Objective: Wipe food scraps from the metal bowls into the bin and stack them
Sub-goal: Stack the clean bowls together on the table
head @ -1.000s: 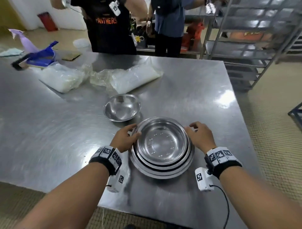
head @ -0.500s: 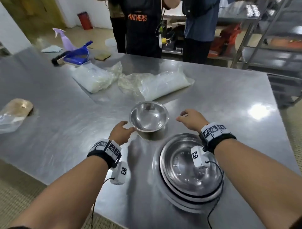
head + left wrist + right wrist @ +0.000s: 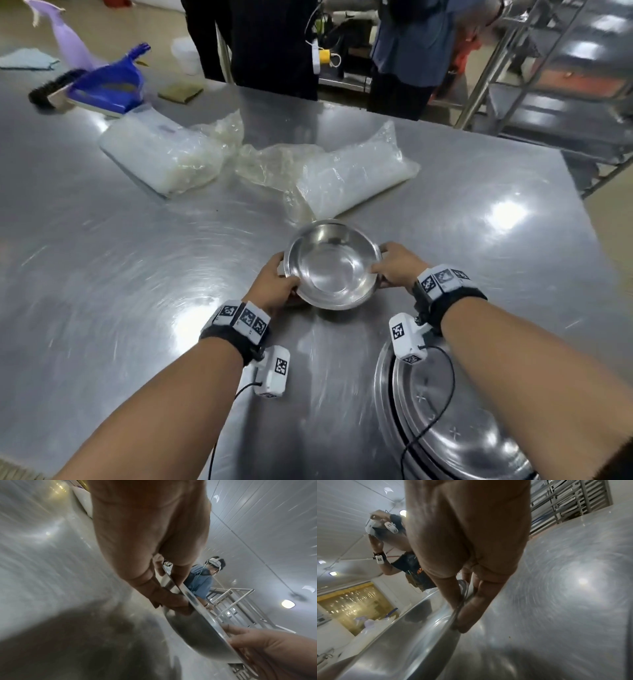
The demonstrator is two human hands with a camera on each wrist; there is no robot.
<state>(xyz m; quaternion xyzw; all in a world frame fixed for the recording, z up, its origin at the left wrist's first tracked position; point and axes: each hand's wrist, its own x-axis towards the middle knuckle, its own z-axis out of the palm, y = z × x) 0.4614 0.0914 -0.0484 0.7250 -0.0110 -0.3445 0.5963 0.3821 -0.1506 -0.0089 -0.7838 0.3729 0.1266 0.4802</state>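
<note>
A small metal bowl (image 3: 330,265) is held over the steel table (image 3: 137,274), tilted toward me, and looks empty and shiny. My left hand (image 3: 279,286) pinches its left rim, thumb on top, as the left wrist view shows (image 3: 173,595). My right hand (image 3: 394,270) pinches the right rim, seen edge-on in the right wrist view (image 3: 464,609). The bowl's rim (image 3: 202,609) runs across to my right hand (image 3: 267,650). A stack of larger metal bowls (image 3: 459,435) sits at the near right under my right forearm. No bin is in view.
Two clear plastic bags of white stuff (image 3: 164,154) (image 3: 349,174) lie beyond the bowl. A blue dustpan (image 3: 109,85), a brush (image 3: 51,89) and a purple spray bottle (image 3: 68,41) are far left. Two people (image 3: 274,44) stand at the far edge; metal racks (image 3: 555,85) stand right.
My hands left the big stack, reached forward to the small bowl, and now both grip its rim. The bowl has come off the table and tilts toward me.
</note>
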